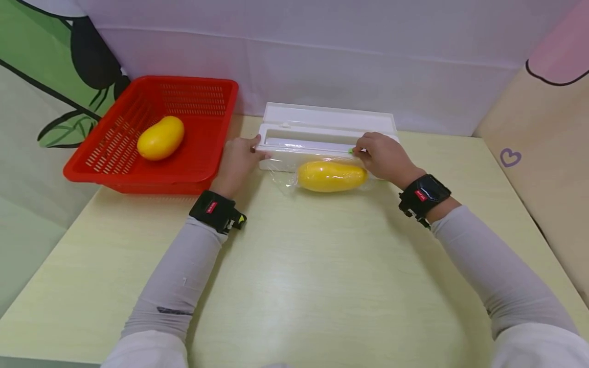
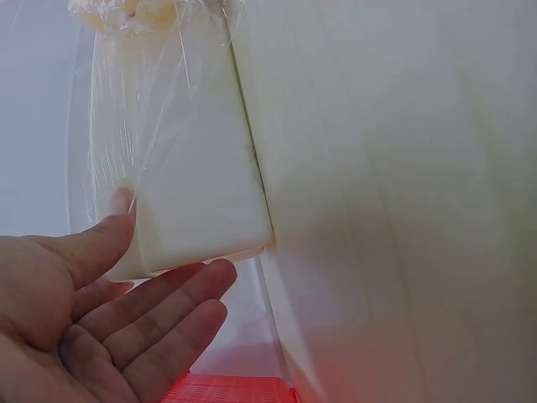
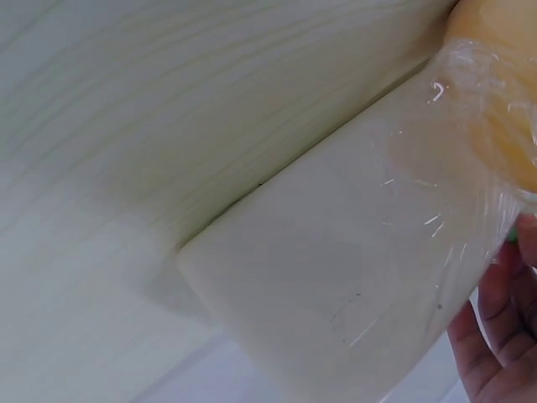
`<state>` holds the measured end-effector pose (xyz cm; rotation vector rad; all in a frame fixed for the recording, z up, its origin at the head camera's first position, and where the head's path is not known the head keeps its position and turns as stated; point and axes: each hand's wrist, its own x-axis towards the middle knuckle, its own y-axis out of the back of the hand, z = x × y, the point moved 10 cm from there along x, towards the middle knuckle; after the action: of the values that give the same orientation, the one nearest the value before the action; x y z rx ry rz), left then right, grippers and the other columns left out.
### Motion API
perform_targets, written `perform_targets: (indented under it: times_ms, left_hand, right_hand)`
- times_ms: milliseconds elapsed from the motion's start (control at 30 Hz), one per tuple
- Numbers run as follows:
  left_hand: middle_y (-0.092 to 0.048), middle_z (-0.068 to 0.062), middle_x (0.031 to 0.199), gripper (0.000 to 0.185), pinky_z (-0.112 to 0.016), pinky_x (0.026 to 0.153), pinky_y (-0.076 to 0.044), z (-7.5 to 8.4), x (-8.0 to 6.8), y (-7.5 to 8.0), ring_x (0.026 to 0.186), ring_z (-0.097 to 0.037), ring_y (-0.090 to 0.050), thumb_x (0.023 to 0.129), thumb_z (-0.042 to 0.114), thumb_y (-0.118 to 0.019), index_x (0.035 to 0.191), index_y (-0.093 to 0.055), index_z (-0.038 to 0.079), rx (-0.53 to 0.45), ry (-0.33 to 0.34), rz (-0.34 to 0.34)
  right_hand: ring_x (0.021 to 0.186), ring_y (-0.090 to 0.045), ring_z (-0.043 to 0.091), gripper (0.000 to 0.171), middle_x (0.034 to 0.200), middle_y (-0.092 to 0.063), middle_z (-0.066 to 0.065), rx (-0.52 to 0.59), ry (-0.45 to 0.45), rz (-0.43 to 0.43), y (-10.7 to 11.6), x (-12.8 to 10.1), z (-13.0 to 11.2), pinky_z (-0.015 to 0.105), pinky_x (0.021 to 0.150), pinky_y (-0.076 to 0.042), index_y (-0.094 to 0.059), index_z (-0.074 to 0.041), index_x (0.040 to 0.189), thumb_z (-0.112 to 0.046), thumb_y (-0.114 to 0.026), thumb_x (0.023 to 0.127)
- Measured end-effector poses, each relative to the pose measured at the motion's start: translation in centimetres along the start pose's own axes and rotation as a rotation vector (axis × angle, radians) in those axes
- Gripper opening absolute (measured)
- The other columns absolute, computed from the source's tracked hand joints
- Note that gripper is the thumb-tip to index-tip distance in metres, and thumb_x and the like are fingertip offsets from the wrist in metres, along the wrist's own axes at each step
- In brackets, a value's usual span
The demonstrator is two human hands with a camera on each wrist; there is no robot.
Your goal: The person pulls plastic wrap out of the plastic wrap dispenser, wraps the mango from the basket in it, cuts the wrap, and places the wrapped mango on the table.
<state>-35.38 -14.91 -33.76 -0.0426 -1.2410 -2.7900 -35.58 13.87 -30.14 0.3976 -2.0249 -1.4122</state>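
A yellow mango point(image 1: 332, 176) is lying on the worktop point(image 1: 322, 276) just in front of the white film box point(image 1: 326, 134), already covered by clear film point(image 1: 282, 176) that is still joined to the box, so I judge the wrapping as about half done, with the cutting and tucking left. The left hand point(image 1: 238, 162) is pressing the box end at 9 o'clock of the mango with straight, relaxed fingers, while the right hand point(image 1: 384, 157) at 2 o'clock is pinching a small green slider point(image 1: 351, 151) on the box edge. A second mango point(image 1: 161, 138) is waiting in the red basket point(image 1: 115, 176) at 10 o'clock, well apart, and nothing is blocking the hands.
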Motion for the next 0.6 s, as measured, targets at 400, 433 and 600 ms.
perform_targets:
  times_ms: [400, 433, 600]
  left_hand:
    - [-0.058, -0.013, 0.14, 0.062, -0.026, 0.052, -0.033, -0.3, 0.4, 0.0, 0.055, -0.021, -0.037, 0.092, 0.027, -0.071, 0.145, -0.043, 0.014, -0.004, -0.022, 0.009]
    - [-0.059, -0.014, 0.138, 0.062, -0.027, 0.052, -0.033, -0.3, 0.4, 0.0, 0.054, -0.021, -0.037, 0.092, 0.028, -0.071, 0.145, -0.043, 0.013, -0.001, -0.026, 0.011]
    - [-0.053, -0.011, 0.145, 0.062, -0.027, 0.053, -0.033, -0.4, 0.3, -0.1, 0.057, -0.021, -0.037, 0.092, 0.029, -0.071, 0.146, -0.043, 0.013, -0.008, -0.036, 0.01]
  right_hand:
    - [0.09, -0.06, 0.028, 0.008, 0.096, -0.069, 0.011, -0.015, -0.024, 0.013, 0.4, -0.8, 0.9, 0.043, 0.081, -0.053, -0.072, -0.001, 0.098, -0.005, -0.069, 0.092]
    - [0.09, -0.061, 0.027, 0.008, 0.096, -0.069, 0.011, -0.016, -0.026, 0.015, 0.4, -0.9, 1.1, 0.043, 0.081, -0.053, -0.072, -0.001, 0.098, -0.005, -0.069, 0.092]
    - [0.089, -0.062, 0.027, 0.006, 0.095, -0.069, 0.011, -0.014, -0.003, 0.036, 0.6, -1.3, 1.4, 0.043, 0.08, -0.053, -0.072, -0.001, 0.097, -0.004, -0.069, 0.092]
